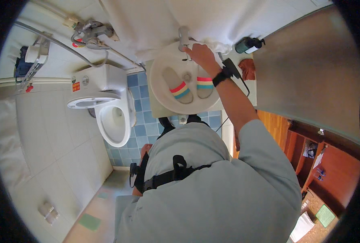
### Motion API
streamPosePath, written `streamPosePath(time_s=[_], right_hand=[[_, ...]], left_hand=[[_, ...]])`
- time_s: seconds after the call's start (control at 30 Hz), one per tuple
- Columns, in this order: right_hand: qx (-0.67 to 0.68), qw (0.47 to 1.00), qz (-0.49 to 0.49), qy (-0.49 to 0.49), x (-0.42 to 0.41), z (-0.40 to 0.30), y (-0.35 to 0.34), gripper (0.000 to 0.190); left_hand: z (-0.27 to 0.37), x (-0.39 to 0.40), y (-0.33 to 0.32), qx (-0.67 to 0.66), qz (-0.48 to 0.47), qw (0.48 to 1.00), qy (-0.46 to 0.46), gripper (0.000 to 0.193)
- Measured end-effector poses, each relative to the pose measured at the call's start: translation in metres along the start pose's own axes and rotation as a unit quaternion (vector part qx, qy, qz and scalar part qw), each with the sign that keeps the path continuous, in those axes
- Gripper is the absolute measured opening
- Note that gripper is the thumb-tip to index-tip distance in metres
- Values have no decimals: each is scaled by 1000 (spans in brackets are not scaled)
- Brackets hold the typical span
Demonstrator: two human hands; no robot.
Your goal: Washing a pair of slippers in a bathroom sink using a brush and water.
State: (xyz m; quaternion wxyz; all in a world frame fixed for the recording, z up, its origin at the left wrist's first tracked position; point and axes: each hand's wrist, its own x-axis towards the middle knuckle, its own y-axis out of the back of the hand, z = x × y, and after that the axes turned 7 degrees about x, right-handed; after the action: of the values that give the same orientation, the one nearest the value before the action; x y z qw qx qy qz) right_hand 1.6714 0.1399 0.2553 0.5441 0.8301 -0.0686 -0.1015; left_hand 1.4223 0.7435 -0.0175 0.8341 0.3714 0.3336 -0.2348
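Two slippers with red, yellow and blue striped straps lie in the round white washbasin: the left slipper [177, 86] at a slant, the other slipper [204, 83] beside it, partly behind my right wrist. Between them shows the drain [187, 76]. My right hand [200, 57] reaches over the basin [155, 91] to the chrome faucet [184, 38], with its fingers at the faucet's side; whether they grip it is hard to see. Down beside my body hangs my left hand [146, 149], mostly hidden by my shirt and a black strap, and what it may hold is not visible.
A hair dryer [232, 68] with a cord lies on the counter right of the basin, near a brown cloth [247, 69] and pump bottles [249, 45]. Left stands a toilet [114, 121] with its seat raised. A floor drain [183, 119] sits in the blue tiles below.
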Motion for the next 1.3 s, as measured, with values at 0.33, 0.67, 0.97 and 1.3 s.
streamPosePath(time_s=[0.33,0.67,0.97,1.3], right_hand=[[-160,980,27,112,18,11,-9,28],[-58,994,38,82,22,-3,-21,48],[-123,986,60,96,11,-8,-13,52],[64,983,167,29,-88,86,-79,60]], left_hand=[[56,-37,14,49,-27,996,-62,31],[2,-29,-1,-161,-54,985,2,32],[12,-25,12,-46,-55,997,18,38],[79,-38,33,32,16,998,-48,36]])
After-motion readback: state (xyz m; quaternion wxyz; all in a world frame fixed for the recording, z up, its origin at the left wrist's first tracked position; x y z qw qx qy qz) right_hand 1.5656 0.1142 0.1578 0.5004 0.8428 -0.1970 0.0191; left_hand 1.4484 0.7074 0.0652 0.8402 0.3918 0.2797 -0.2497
